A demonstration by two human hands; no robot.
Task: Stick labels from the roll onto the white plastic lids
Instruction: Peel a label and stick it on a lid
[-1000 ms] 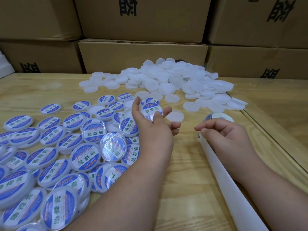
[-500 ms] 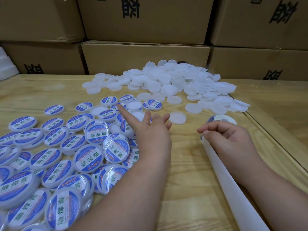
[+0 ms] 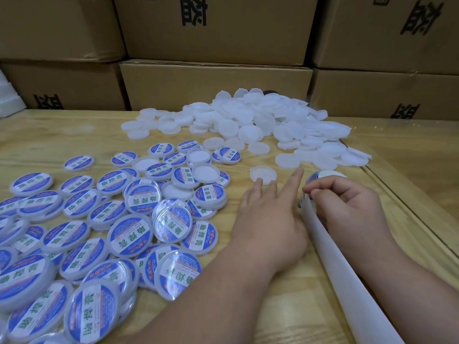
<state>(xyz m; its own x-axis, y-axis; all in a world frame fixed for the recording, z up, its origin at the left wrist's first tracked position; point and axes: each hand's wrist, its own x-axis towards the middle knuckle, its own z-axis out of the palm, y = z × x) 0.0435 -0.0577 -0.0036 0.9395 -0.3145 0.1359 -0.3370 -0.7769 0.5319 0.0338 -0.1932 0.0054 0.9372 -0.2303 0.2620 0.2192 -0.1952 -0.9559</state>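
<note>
Trailing from 5 o'clock, backing strip (image 3: 352,289) runs up to label roll (image 3: 325,176) at 2. Right hand (image 3: 347,207) pinches at roll w/ curled fingers. Left hand (image 3: 270,219), fingers straight, tips on one blank lid (image 3: 262,173). Labelled lids (image 3: 99,219) at 9; blank lid pile (image 3: 260,120) at 12, cardboard boxes (image 3: 213,90) behind, contents unseen.

Two bare hands and forearms

The left hand (image 3: 269,219) and right hand (image 3: 347,207) are uncovered, as are both forearms down to the frame's lower edge. The fingers (image 3: 296,175) have short, plain nails.
</note>
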